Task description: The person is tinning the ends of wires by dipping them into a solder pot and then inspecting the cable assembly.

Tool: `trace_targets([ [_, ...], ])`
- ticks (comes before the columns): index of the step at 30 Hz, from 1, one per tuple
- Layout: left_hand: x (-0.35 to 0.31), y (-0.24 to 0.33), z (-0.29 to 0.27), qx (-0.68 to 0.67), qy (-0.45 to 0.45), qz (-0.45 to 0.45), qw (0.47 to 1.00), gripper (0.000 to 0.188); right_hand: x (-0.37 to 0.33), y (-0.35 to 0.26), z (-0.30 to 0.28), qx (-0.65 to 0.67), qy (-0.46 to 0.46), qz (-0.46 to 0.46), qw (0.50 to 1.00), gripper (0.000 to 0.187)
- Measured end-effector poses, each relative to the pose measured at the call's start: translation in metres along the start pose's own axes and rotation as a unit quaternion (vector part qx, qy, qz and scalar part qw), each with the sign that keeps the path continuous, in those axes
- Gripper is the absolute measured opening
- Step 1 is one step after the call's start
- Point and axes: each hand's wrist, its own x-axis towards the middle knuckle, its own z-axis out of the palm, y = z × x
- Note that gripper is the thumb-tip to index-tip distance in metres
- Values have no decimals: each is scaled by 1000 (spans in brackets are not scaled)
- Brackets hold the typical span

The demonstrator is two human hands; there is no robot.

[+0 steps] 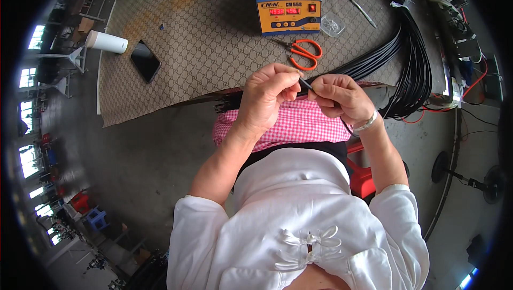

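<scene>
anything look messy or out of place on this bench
Nothing stands out. The orange-handled scissors lie open beside the blue-and-orange bench unit; both the left hand and the right hand pinch a thin black cable end.

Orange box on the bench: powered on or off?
On. The orange box at the far edge of the patterned mat shows two lit red digit displays on its front panel.
</scene>
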Motion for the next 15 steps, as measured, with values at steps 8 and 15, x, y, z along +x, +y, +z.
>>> trace_targets([
  [8, 6, 5, -8, -79, 4, -91, 993, 6, 3, -4, 6, -286, 79, -153, 943, 12],
  [15, 1, 7, -7, -93, -11, -106, 990, 8, 18, 16, 4, -403, 122, -364, 831, 7],
])
